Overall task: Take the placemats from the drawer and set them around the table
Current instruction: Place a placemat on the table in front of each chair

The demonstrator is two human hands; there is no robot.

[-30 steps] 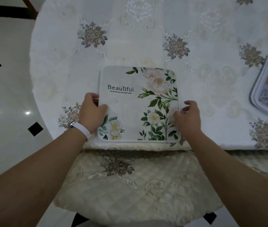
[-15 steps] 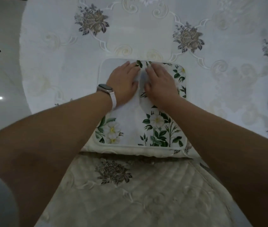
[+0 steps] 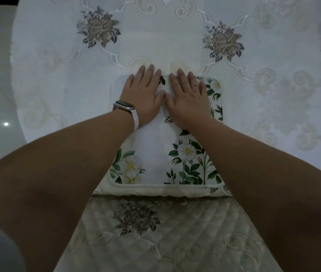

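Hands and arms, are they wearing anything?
Both arms are bare, with no sleeves over them. The left hand has a watch at its wrist, with a dark oblong face and a white strap. The right hand wears nothing, with no ring or band that I can see.

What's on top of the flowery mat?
Two flat hands, the left hand and right hand, press the white square floral placemat. They hide its far middle, so any print there cannot be seen.
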